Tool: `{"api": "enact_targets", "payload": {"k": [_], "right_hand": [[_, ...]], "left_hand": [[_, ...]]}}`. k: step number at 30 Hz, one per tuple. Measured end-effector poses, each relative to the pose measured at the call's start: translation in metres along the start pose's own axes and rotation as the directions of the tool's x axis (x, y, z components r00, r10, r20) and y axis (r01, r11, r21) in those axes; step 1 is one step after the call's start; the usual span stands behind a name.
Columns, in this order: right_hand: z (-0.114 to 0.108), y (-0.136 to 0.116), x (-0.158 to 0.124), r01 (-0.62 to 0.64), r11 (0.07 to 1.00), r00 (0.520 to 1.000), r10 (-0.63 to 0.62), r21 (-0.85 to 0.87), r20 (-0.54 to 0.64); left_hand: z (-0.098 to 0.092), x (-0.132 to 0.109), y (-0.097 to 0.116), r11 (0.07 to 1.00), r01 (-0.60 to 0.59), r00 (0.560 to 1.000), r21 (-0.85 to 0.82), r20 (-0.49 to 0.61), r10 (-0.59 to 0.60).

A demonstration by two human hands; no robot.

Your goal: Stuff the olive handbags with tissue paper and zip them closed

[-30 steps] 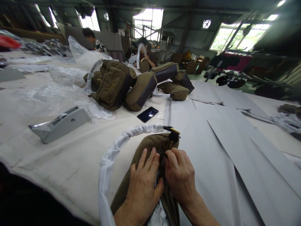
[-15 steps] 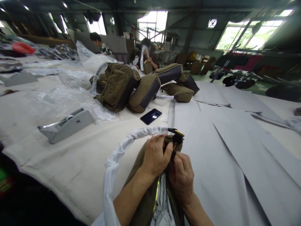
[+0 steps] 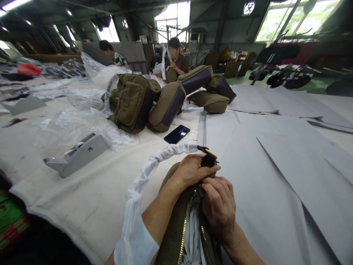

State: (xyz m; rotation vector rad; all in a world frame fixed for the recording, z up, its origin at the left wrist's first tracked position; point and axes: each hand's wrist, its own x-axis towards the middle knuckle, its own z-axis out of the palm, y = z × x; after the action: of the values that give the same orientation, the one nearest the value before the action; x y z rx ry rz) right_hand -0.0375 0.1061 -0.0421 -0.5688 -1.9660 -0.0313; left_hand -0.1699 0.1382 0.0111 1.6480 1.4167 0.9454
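The person's left hand (image 3: 193,171) lies with its fingers extended and close together, curving over the top end of an olive-green canvas bag (image 3: 173,241). The right hand (image 3: 219,206) is curled, its fingers (image 3: 217,187) and thumb pinching the bag's opening where a brass-toothed zip (image 3: 185,228) ends, though exactly what they grip is hidden. The zip stands open, showing white wrapping inside the bag. The bag sits at the near edge of a white-padded table (image 3: 82,198), just beside large grey paper sheets (image 3: 275,184). A long strap wrapped in white plastic (image 3: 149,176) arcs from the bag's top end, ending in a black-and-brass buckle (image 3: 208,151).

The step in hand appears to be close work at the top of the zip. It seems to call for a steady pinch there while the left hand braces the bag.

Farther along the table lie a grey tape dispenser (image 3: 79,154), a black smartphone (image 3: 177,134), and a heap of olive-and-brown canvas bags (image 3: 162,103). Beyond them, two co-workers (image 3: 173,55) sit at work.
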Motion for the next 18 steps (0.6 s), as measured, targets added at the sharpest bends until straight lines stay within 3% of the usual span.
{"api": "enact_targets", "payload": {"k": [11,18], "right_hand": [[-0.01,0.003,-0.005,0.134,0.964,0.989,-0.143,0.231,0.026],[-0.013,-0.021,-0.009,0.116,0.919,0.989,-0.143,0.378,0.044]], "left_hand": [[0.005,0.002,0.013,0.991,0.116,0.992,0.066,-0.063,-0.112],[0.005,0.012,0.004,0.988,0.104,0.987,0.118,-0.136,-0.088]]}}
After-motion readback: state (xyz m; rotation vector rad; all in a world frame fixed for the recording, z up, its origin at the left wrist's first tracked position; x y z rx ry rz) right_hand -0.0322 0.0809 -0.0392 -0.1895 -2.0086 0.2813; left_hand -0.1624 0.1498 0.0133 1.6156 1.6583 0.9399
